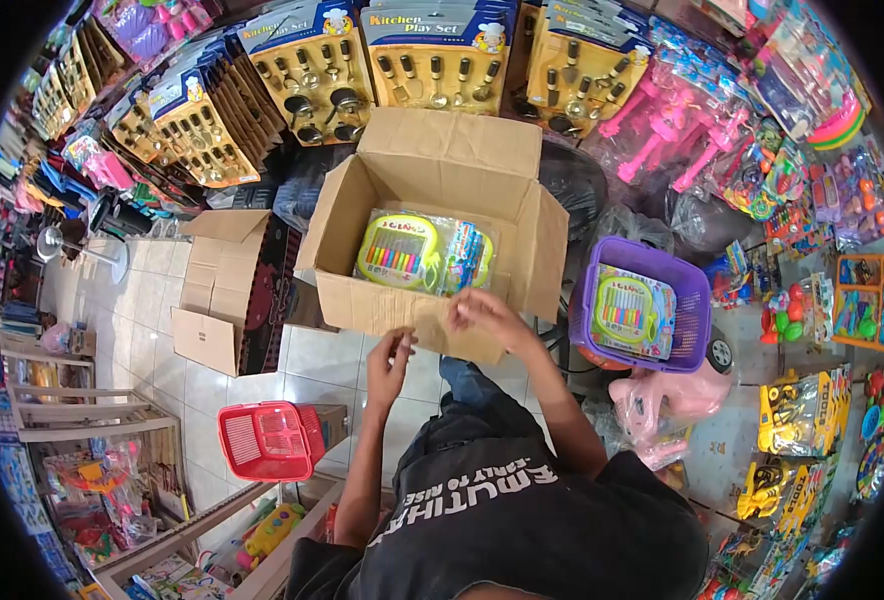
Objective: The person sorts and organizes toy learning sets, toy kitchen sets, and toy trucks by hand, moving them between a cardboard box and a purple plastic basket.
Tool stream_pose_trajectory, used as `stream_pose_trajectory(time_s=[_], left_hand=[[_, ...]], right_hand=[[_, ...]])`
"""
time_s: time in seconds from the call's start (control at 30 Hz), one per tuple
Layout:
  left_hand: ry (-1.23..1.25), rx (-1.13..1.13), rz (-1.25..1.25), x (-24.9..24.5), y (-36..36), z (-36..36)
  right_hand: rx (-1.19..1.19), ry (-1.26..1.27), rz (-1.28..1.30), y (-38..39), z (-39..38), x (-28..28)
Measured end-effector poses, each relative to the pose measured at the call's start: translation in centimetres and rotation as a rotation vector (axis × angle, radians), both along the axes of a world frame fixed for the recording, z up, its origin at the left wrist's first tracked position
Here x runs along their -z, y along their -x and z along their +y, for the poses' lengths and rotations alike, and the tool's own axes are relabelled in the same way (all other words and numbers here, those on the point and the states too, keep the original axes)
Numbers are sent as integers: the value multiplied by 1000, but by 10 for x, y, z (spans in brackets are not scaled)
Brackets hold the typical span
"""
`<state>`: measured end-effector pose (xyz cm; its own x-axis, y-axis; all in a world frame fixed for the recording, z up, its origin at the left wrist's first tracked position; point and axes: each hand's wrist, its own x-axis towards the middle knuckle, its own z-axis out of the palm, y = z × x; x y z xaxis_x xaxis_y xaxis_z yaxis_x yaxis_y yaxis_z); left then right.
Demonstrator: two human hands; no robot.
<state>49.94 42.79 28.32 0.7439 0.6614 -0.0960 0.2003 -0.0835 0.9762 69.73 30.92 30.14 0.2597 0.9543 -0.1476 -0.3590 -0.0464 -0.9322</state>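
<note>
An open cardboard box (337,210) stands in front of me with its flaps spread. Inside lie a green-framed toy board set (399,250) in clear wrapping and, beside it, a similar pack (470,255) with a blue strip. My right hand (487,315) is over the box's front flap, its fingers curled in; whatever they may hold is too small to make out. Lower and to the left, my left hand (390,362) hovers just in front of the same flap, fingers loosely bent and apart, with nothing visible in them.
A purple basket (697,310) holding another green board set is at the right, above a pink ride-on toy (652,405). At the left are a red basket (272,440) and another open carton (224,285). Kitchen play sets (437,60) hang behind the box.
</note>
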Motion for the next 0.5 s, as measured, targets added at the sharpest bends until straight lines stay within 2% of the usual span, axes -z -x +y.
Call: stream_pose_trajectory(time_s=[0.03, 0.1, 0.13, 0.2, 0.23, 0.27, 0.3, 0.33, 0.37, 0.43, 0.47, 0.5], left_hand=[[-55, -6, -61, -12, -15, 13], [-142, 16, -70, -22, -45, 41], [-232, 40, -92, -25, -63, 58], [-390, 134, 103, -12, -95, 91], [-477, 211, 206, 8, -108, 108], [-472, 218, 215, 28, -115, 119], [-615, 307, 443, 49, -121, 129], [-757, 393, 667, 63, -129, 137], [-750, 397, 666, 78, -135, 145], [-626, 597, 769, 82, -142, 156], [-505, 627, 788, 84, -143, 160], [-498, 633, 792, 81, -145, 161]], right_hand=[[-3, -2, 4, -18, 17, 7], [178, 169, -385, -53, 51, 39], [179, 165, -383, -73, 68, 58], [238, 606, -1028, -96, 92, 95], [237, 610, -1015, -100, 102, 98], [285, 652, -1127, -103, 113, 100], [333, 694, -1243, -107, 123, 101], [231, 755, -1231, -114, 133, 102], [227, 762, -1231, -119, 140, 104], [-26, 917, -1294, -122, 153, 109], [86, 836, -1363, -119, 153, 112], [80, 841, -1357, -119, 154, 112]])
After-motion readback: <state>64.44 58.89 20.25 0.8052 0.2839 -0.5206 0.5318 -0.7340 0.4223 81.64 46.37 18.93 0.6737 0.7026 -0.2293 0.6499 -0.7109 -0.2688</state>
